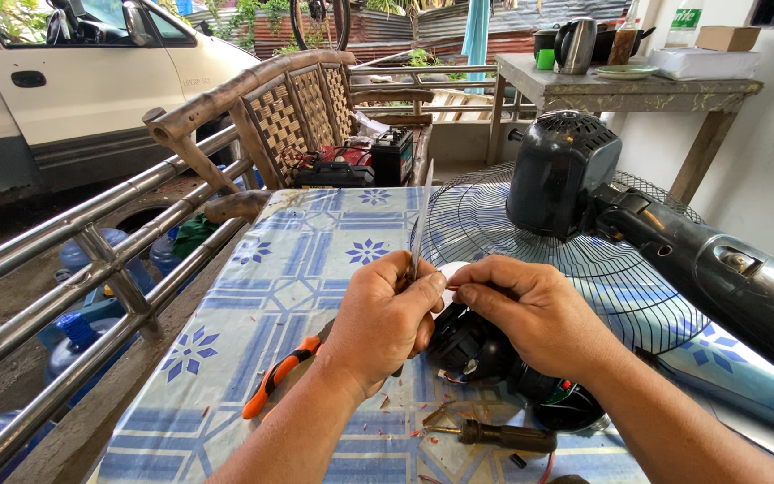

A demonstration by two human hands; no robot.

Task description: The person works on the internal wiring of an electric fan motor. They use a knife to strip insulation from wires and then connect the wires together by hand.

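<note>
My left hand grips a long thin knife blade that points up and away from me. My right hand pinches a thin wire or small part at its fingertips, right against the blade. A black round fan part with wires sits on the table just under both hands. A small white piece shows between the hands.
A black fan motor housing on its stand neck lies across a wire fan guard on the blue patterned tablecloth. Orange-handled pliers and a screwdriver lie near me. A metal railing runs along the left; a wicker bench stands beyond.
</note>
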